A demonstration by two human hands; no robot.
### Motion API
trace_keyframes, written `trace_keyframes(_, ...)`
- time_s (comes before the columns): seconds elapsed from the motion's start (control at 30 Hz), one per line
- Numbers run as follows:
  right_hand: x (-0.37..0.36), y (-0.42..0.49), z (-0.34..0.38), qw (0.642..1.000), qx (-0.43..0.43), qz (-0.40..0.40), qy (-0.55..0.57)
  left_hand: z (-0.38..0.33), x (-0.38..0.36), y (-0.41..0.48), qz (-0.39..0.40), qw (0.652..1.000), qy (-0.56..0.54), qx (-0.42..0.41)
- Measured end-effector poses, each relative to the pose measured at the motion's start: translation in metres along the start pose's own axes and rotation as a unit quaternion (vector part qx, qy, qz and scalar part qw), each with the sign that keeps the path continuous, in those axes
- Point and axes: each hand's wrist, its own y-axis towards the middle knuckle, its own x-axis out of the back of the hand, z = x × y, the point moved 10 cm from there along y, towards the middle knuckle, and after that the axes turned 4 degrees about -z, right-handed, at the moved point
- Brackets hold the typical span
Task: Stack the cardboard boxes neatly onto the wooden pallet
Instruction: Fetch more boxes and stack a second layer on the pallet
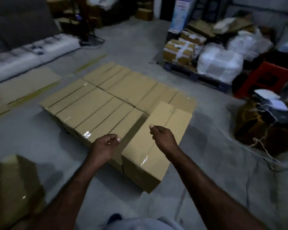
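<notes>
Bottom layer of cardboard boxes point(106, 100) looking complete mid-frame, pallet hidden underneath; one second-tier box point(158, 117) sitting at its 4 o'clock corner. Left hand point(105, 145) and right hand point(163, 136) hovering, fingers loosely curled, gripping nothing. Spare box point(15, 180) waiting at 8 o'clock, so most of tier two remaining

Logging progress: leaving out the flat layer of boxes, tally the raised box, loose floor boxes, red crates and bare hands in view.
Raised box: 1
Loose floor box: 1
Red crate: 1
Hands: 2, left hand, right hand
Total: 5
</notes>
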Motion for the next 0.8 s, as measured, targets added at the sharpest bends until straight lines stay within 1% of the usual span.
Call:
trace_keyframes(0.07,-0.015,0.005,0.011,0.999,0.012,0.044,-0.014,0.008,0.018,-0.016,-0.038,0.999,-0.016,0.022)
trace_keyframes(0.17,-0.052,0.0,0.03,0.993,0.042,0.109,-0.023,0.031,0.055,-0.051,-0.109,0.992,-0.01,0.057)
trace_keyframes(0.3,-0.122,-0.03,0.053,0.975,0.083,0.206,-0.027,0.065,0.11,-0.112,-0.218,0.971,-0.007,0.099)
trace_keyframes(0.37,-0.16,-0.053,0.056,0.962,0.089,0.255,-0.048,0.085,0.132,-0.15,-0.253,0.958,-0.025,0.133)
trace_keyframes(0.43,-0.198,-0.084,0.06,0.941,0.098,0.318,-0.065,0.106,0.153,-0.193,-0.298,0.939,-0.037,0.169)
trace_keyframes(0.5,-0.227,-0.116,0.065,0.923,0.096,0.365,-0.073,0.125,0.171,-0.239,-0.349,0.911,-0.059,0.211)
trace_keyframes(0.57,-0.255,-0.144,0.065,0.909,0.09,0.398,-0.079,0.144,0.186,-0.282,-0.389,0.884,-0.067,0.25)
trace_keyframes(0.7,-0.317,-0.199,0.07,0.876,0.135,0.454,-0.093,0.187,0.22,-0.356,-0.454,0.836,-0.071,0.299)
trace_keyframes(0.8,-0.359,-0.243,0.074,0.848,0.15,0.495,-0.112,0.222,0.246,-0.401,-0.498,0.8,-0.088,0.323)
